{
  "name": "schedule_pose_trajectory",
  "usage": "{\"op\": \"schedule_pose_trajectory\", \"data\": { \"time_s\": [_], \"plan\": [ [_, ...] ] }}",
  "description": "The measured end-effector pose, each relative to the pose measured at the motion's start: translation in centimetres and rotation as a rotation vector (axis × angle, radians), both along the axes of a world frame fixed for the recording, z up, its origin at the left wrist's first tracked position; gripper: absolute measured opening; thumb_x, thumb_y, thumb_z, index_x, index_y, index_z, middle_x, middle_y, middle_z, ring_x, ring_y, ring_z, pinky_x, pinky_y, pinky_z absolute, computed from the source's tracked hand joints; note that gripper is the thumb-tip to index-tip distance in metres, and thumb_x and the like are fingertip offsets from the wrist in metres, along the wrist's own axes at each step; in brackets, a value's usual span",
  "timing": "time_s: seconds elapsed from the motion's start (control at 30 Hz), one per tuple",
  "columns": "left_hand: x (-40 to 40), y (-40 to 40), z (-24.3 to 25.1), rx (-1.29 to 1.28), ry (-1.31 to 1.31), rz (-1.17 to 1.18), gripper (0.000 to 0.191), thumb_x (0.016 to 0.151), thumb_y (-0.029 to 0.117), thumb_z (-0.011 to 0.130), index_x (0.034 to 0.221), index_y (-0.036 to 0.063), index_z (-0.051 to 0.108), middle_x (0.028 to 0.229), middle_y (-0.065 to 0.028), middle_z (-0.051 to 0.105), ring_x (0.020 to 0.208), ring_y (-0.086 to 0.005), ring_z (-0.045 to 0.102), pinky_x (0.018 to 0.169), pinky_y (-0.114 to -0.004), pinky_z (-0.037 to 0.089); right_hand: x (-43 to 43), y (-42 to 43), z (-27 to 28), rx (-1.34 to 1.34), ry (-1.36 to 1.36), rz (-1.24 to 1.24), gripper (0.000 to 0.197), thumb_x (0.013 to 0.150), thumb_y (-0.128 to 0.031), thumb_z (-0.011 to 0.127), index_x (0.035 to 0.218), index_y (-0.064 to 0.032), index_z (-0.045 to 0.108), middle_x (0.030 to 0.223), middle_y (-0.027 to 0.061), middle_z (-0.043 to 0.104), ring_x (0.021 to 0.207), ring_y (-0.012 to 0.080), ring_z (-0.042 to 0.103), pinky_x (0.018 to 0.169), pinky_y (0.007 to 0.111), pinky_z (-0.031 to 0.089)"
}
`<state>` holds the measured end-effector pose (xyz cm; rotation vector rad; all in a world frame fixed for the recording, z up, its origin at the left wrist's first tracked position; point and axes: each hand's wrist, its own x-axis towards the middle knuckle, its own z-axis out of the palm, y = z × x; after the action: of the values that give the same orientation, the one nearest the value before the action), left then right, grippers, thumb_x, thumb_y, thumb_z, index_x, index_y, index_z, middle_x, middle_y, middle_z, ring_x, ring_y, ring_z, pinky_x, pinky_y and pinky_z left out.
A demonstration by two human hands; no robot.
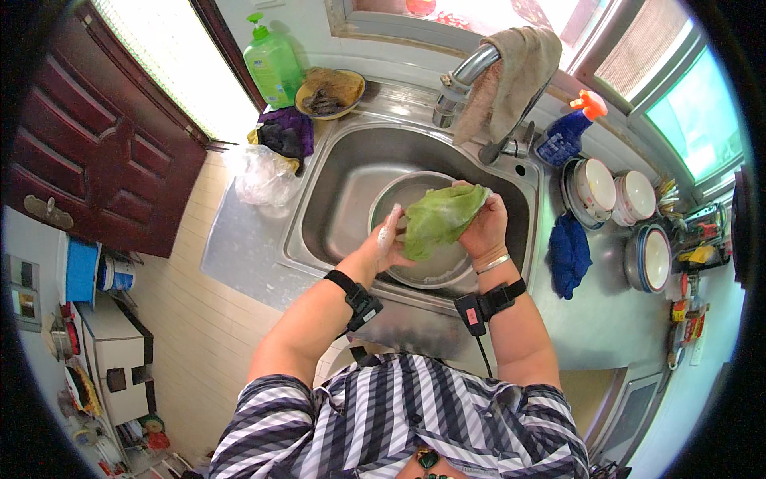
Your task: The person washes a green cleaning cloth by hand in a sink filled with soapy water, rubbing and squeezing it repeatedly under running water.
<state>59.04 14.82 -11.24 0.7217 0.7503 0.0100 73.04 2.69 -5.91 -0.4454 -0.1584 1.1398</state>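
A wet green cloth [444, 218] with whitish suds on it is held up over a round metal basin [419, 280]. My right hand [486, 226] grips its right end, fingers at the upper edge. At the cloth's left edge is my left hand [388, 242], thumb raised and fingers apart. White foam covers part of that thumb. Whether the left fingertips touch the cloth is hard to see. The basin stands in a stainless steel sink [335, 179] and appears to hold cloudy water.
A faucet [473, 63] draped with a beige towel [520, 72] rises behind the sink. To the right are a blue spray bottle [562, 141], a dark blue cloth [568, 254] and stacked bowls [655, 257]. Leftward are a plastic bag [263, 176], a green pump bottle [272, 66] and a yellow bowl [353, 90].
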Motion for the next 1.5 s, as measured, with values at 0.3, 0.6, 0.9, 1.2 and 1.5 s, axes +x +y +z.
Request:
{"op": "schedule_pose_trajectory", "data": {
  "time_s": [0.3, 0.6, 0.9, 1.2, 1.5],
  "plan": [
    [1.0, 1.6, 0.0, 0.025, -0.172, 0.152, 0.037, 0.082, 0.023, 0.055, 0.116, 0.0127, 0.045, 0.104, -0.0063, 0.057, 0.094, -0.0207, 0.057, 0.071, -0.043, 0.05, 0.9, -0.8, 0.3, -0.269, -0.198, -0.043, 0.035, 0.084, -0.021, 0.041, 0.105, 0.0041, 0.054, 0.105, 0.0136, 0.058, 0.099, 0.0256, 0.054, 0.09, 0.037, 0.041],
    [3.4, -0.7, 1.7, -0.162, -0.383, 0.305, 0.024, 0.084, 0.015, 0.051, 0.107, 0.0121, 0.051, 0.094, -0.0044, 0.058, 0.083, -0.0177, 0.058, 0.069, -0.032, 0.049, -6.3, 2.1, 1.8, -0.356, -1.947, -0.542, 0.019, 0.072, -0.011, 0.062, 0.09, -0.0031, 0.058, 0.114, 0.0137, 0.05, 0.101, 0.0291, 0.05, 0.087, 0.035, 0.038],
    [4.4, -2.4, 3.0, 0.029, -0.152, 0.326, 0.018, 0.09, 0.022, 0.042, 0.103, 0.0125, 0.049, 0.091, -0.0037, 0.057, 0.077, -0.0167, 0.059, 0.061, -0.033, 0.051, -3.1, 2.8, -1.3, -0.687, -0.921, -0.4, 0.017, 0.071, -0.01, 0.057, 0.087, -0.0035, 0.055, 0.103, 0.016, 0.055, 0.098, 0.0299, 0.051, 0.087, 0.036, 0.039],
    [4.4, -2.8, 5.6, 0.067, -0.035, 0.184, 0.025, 0.087, 0.018, 0.052, 0.11, 0.0109, 0.047, 0.099, -0.0037, 0.057, 0.085, -0.0155, 0.058, 0.067, -0.031, 0.05, 2.0, 1.8, -3.1, -0.798, -1.279, -0.382, 0.013, 0.074, -0.01, 0.056, 0.086, -0.0035, 0.054, 0.092, 0.0127, 0.056, 0.084, 0.0254, 0.053, 0.072, 0.035, 0.042],
    [1.7, 1.6, 5.7, 0.027, -0.474, -0.046, 0.056, 0.068, -0.008, 0.053, 0.121, 0.0043, 0.04, 0.111, -0.0093, 0.053, 0.101, -0.0214, 0.054, 0.087, -0.031, 0.044, 2.9, -2.3, 1.3, -0.434, -0.358, 0.279, 0.055, 0.073, -0.009, 0.055, 0.126, -0.0029, 0.04, 0.109, 0.0068, 0.054, 0.091, 0.0174, 0.054, 0.079, 0.026, 0.044]
  ]
}}
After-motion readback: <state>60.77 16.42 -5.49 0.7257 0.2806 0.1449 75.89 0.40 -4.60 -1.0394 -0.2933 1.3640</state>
